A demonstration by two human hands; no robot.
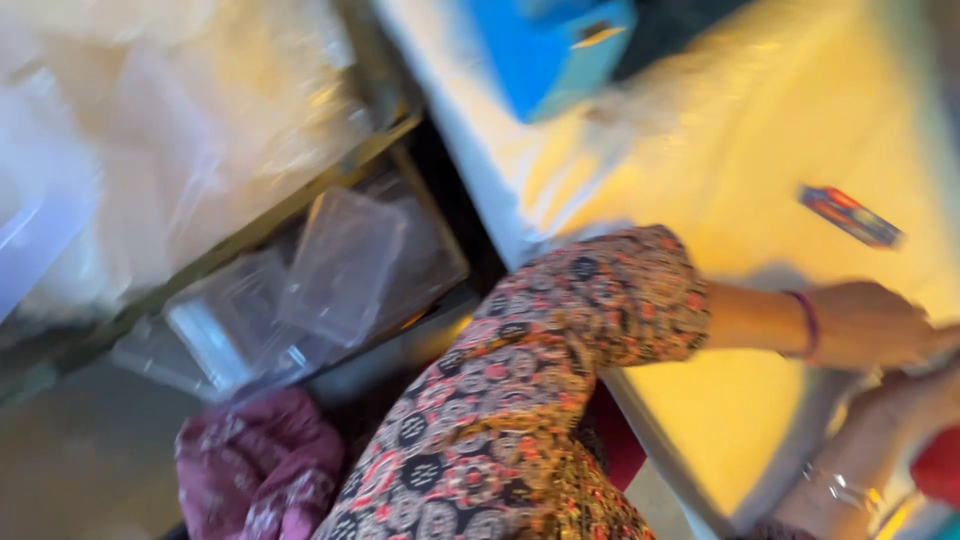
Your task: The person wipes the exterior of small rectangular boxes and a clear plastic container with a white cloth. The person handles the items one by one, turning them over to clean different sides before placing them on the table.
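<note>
The picture is motion-blurred. My left arm, in a red, black and cream patterned sleeve, reaches to the right over a table with a pale yellow top. My left hand has a purple band at the wrist, and its fingers run off the right edge. My right hand, with thin bangles on the forearm, comes up from the bottom right and meets the left hand. Next to it is something red. Whether either hand holds anything is hidden by blur and the frame edge.
A blue box stands at the table's far end and a small red and blue packet lies on the top. Left of the table, clear plastic containers sit on a low shelf below crumpled plastic bags. A maroon cloth lies at the bottom.
</note>
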